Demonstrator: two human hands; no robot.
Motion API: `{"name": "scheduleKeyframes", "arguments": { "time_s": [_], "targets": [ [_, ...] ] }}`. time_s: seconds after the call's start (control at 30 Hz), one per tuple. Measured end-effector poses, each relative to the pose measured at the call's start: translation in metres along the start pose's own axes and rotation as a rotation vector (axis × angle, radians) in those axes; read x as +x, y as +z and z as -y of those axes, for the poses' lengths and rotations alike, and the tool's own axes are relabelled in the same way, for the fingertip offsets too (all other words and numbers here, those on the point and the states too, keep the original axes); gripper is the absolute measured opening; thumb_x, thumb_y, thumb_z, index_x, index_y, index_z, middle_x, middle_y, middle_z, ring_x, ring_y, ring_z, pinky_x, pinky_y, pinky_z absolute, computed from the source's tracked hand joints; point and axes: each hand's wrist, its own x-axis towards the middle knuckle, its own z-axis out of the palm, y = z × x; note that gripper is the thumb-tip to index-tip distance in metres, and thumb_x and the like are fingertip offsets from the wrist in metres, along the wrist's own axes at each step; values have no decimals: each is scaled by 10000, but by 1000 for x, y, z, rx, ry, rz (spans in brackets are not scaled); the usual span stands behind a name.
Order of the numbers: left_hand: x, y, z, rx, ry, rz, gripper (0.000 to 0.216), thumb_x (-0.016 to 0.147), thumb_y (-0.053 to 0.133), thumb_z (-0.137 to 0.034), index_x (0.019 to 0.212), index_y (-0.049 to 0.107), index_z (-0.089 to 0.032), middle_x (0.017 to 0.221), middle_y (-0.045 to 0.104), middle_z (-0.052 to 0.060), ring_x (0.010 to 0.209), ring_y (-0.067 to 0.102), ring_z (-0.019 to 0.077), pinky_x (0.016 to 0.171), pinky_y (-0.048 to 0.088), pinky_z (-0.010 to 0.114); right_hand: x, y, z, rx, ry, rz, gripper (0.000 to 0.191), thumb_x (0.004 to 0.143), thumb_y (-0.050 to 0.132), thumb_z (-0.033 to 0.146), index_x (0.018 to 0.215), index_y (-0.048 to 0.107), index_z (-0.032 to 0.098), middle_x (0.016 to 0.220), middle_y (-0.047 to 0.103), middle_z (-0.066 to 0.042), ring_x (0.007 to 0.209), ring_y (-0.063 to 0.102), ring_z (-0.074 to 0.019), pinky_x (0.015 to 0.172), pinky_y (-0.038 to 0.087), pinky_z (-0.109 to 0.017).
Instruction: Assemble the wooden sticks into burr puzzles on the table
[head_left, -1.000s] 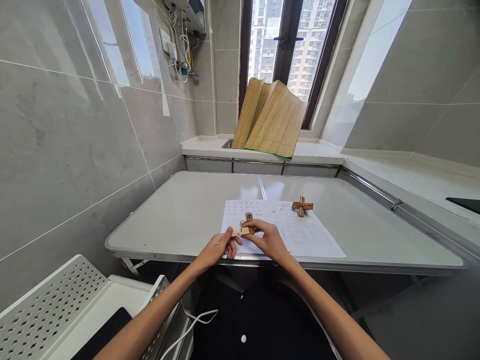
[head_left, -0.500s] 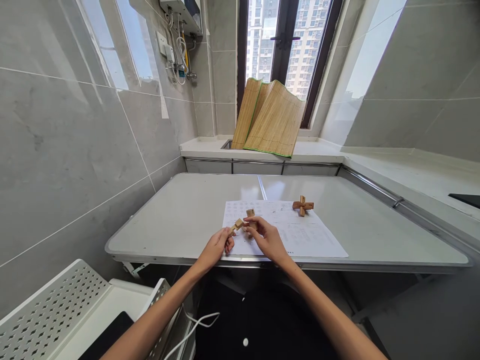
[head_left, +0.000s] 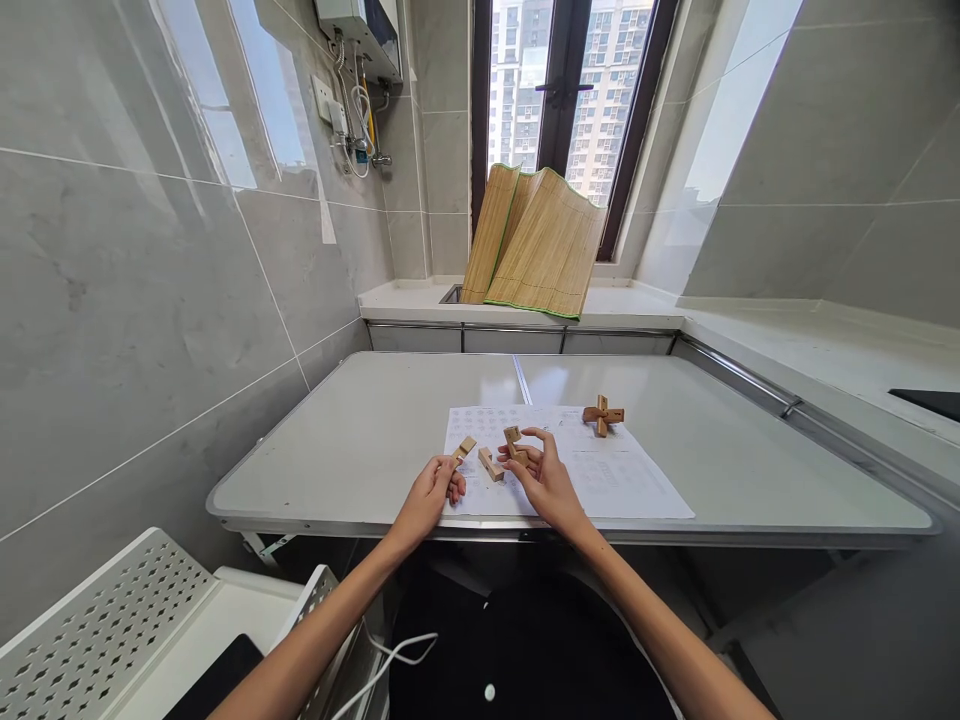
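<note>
My left hand (head_left: 433, 490) pinches a small notched wooden puzzle piece (head_left: 466, 447), its free end pointing up and to the right. In my right hand (head_left: 546, 478) is another notched wooden piece (head_left: 514, 438), held nearly upright between thumb and fingers. Between the hands, a third wooden piece (head_left: 491, 465) with a notch lies on the printed paper sheet (head_left: 622, 480), touched by neither hand. A cross-shaped wooden puzzle (head_left: 603, 416) of interlocked pieces sits at the sheet's far right corner.
The white folding table (head_left: 337, 440) has a metal seam down its middle. A bamboo mat (head_left: 544, 245) leans at the window on the back ledge. A metal rail (head_left: 735, 370) borders the table's back and right. At lower left stands a white perforated rack (head_left: 127, 600) beside a white cable (head_left: 390, 655).
My right hand has drawn right, away from the left-hand piece, and now grips an upright piece. The third piece now shows plainly on the paper. The left hand has hardly moved.
</note>
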Motion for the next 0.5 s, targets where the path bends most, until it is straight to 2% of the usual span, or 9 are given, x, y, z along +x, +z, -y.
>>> {"name": "scheduleKeyframes", "arguments": {
  "time_s": [0.13,0.27,0.5],
  "targets": [
    [0,-2,6,64,4,-35,468,969,455,-652,955,535,-191,734,635,-1,647,556,151,716,463,305,-5,-20,-10,-64,42,-53,421,926,669,447,1257,499,250,1214,748,-112,1172,709,-261,1089,514,-484],
    [-2,-2,4,128,-6,-87,441,990,437,-621,956,551,-197,743,651,4,653,569,158,726,465,308,-12,-36,-14,-18,129,-96,363,885,710,489,1120,597,237,1216,751,-114,1158,717,-278,1081,527,-476],
    [-3,0,-1,169,9,-94,436,987,439,-625,928,539,-205,745,666,7,650,583,163,728,469,308,-16,-36,-15,80,148,-97,407,852,738,542,1082,622,227,1164,765,-116,1062,751,-282,985,594,-454]
  ]
}}
